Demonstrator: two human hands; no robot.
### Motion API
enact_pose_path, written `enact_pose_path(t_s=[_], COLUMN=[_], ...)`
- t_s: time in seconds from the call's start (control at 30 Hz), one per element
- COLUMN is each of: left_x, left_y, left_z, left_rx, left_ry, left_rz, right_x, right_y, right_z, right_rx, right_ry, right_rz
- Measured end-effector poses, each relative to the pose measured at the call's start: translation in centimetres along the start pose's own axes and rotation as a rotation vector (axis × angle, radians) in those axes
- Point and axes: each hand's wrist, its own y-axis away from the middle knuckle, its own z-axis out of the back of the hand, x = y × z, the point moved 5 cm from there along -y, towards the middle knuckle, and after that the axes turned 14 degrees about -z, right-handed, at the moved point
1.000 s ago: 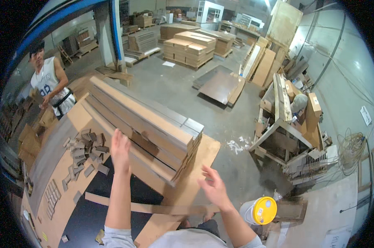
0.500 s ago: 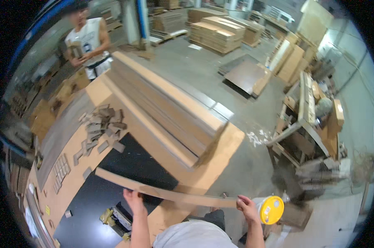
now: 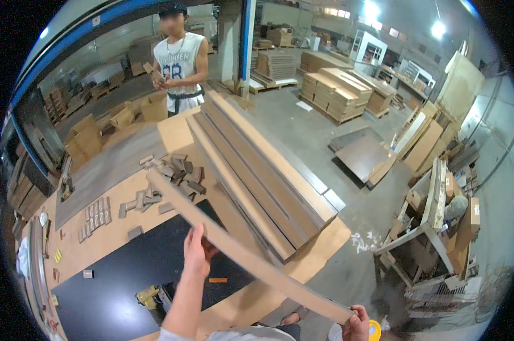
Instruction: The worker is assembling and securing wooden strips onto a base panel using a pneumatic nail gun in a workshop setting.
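Observation:
A long, narrow wooden strip (image 3: 257, 264) slants across the space above the worktable, its far end up at the left and its near end down at the right. My left hand (image 3: 198, 251) is closed around its lower edge, partway along. At the near end, my right hand (image 3: 357, 325) grips the strip between thumb and fingers. Below lies a black panel (image 3: 120, 284), with a yellow-and-black nail gun (image 3: 153, 301) beside my left forearm and a small orange piece (image 3: 217, 279) on it. The strip's far end passes over a pile of small wooden blocks (image 3: 183, 173).
A stack of long boards (image 3: 251, 170) lies along the table's right side. Small pieces stand in rows (image 3: 95, 217) at left. A co-worker (image 3: 180, 68) holds blocks across the table. A yellow-lidded bucket (image 3: 374, 331) is by my right hand; a cluttered frame stand (image 3: 433, 216) stands right.
The strip has swung to a steeper slant, its far end now over the block pile. My right hand is lower at the right. The whole view has shifted, uncovering the orange piece.

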Motion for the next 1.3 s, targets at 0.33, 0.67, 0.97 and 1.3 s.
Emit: enact_pose_path(t_s=[0.33,0.67,0.97,1.3], left_x=[-1.9,0.2,0.4,4.8], left_y=[-16.7,-16.3,-21.2,-21.8], left_z=[-12.3,-17.0,-17.3,-20.3], left_rx=[0.219,0.302,0.246,0.366], left_ry=[-0.083,-0.255,-0.744,-0.679], left_rz=[-0.026,-0.088,-0.312,-0.276], right_x=[4.2,6.5,8.2,8.8], right_y=[-8.6,-12.3,-13.2,-8.4], right_z=[-12.2,-19.6,-22.5,-20.9], right_rx=[-0.071,-0.116,-0.073,-0.096], right_ry=[-0.220,-0.213,-0.179,-0.030], right_rz=[0.154,0.076,0.040,0.111])
